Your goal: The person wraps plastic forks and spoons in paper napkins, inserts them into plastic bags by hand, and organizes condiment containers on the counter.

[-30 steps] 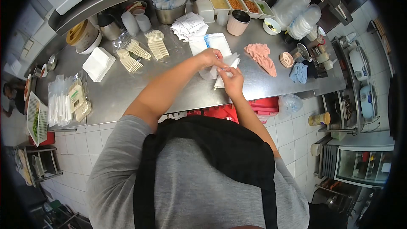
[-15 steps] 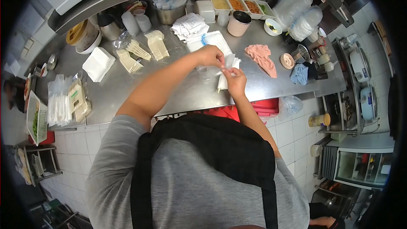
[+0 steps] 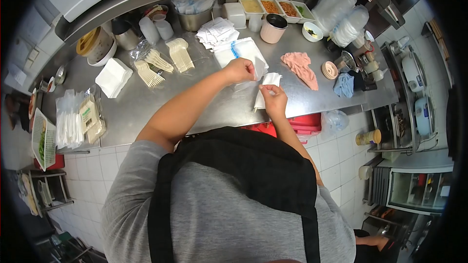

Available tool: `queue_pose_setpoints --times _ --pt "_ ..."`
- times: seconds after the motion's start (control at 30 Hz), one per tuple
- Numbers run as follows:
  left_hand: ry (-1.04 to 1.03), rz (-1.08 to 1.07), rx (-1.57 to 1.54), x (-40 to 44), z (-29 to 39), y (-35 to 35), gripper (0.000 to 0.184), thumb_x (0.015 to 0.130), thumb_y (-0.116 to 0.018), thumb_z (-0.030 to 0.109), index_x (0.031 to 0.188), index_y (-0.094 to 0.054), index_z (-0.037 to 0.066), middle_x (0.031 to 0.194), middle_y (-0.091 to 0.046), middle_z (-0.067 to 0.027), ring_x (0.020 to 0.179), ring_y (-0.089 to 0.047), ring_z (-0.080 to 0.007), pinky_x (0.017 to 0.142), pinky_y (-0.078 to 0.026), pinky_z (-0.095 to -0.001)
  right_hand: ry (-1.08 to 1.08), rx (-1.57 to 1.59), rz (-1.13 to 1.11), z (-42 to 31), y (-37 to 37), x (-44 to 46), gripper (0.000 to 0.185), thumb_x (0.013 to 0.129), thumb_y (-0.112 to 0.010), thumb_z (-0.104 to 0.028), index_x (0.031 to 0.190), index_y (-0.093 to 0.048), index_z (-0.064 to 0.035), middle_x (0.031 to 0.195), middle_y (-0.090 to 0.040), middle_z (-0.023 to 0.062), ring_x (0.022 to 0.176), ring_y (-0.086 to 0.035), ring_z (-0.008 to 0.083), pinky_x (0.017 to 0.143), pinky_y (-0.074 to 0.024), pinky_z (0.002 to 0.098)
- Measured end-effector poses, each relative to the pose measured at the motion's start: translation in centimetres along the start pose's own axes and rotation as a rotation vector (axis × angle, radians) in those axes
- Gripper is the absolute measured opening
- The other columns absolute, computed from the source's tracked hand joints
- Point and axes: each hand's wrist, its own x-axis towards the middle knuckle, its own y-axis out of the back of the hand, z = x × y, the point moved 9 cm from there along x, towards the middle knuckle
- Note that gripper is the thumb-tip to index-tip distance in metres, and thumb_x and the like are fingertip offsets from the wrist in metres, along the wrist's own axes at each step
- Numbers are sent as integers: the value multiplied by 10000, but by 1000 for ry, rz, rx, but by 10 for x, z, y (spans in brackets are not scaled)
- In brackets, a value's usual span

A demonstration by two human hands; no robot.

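My left hand (image 3: 240, 70) pinches a clear plastic bag (image 3: 260, 68) at the front of a stack of white plastic bags (image 3: 243, 51) with a blue mark. To its right, my right hand (image 3: 274, 100) has its fingers pressed on a white napkin-wrapped bundle (image 3: 271, 80), whose pale tip sticks out at the lower end. Left of the stack lie papers (image 3: 217, 32) and pale disposable forks (image 3: 179, 54). A folded pink cloth (image 3: 299, 68) rests to the right of the bundle.
Napkins (image 3: 113, 77) and packaged utensils (image 3: 69, 122) occupy the counter's left side. Food trays (image 3: 270, 7), a pink container (image 3: 273, 28) and a bowl (image 3: 312, 31) line the back. Another person's arm (image 3: 373, 241) shows at the lower right.
My hands have moved apart. The right hand has come down slightly with the wrapped bundle, and the left hand now holds the clear bag away from it.
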Motion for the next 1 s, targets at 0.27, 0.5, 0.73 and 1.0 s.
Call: queue_pose_setpoints --times 0.27,0.5,0.73,1.0 --pt "15 -93 -322 -8 -19 -30 210 695 -774 -7 830 -623 47 751 -640 -25 645 -563 -77 594 -458 -224 -114 196 -28 3 -8 -1 257 822 -717 -259 789 -693 -5 726 -658 182 822 -613 281 967 -415 390" --pt "166 73 -582 -18 -15 18 73 834 -661 17 845 -608 66 845 -690 -53 686 -587 -89 608 -478 -221 -71 132 27 10 9 2 233 835 -702 -238 784 -681 -12 721 -652 189 815 -609 276 967 -409 373" --pt "-322 348 159 -64 82 84 202 773 -489 -62 767 -657 51 815 -634 -72 709 -606 -163 641 -488 -288 -43 126 -20 -56 42 5 215 800 -743 -206 780 -668 -5 855 -648 175 906 -600 251 932 -427 353" --pt "-1080 981 804 -272 280 106 223 660 -606 -89 817 -692 44 898 -629 -95 795 -625 -220 663 -505 -304 154 72 85 -103 79 5 157 755 -735 -58 897 -670 -41 1032 -608 162 986 -587 278 888 -439 335"
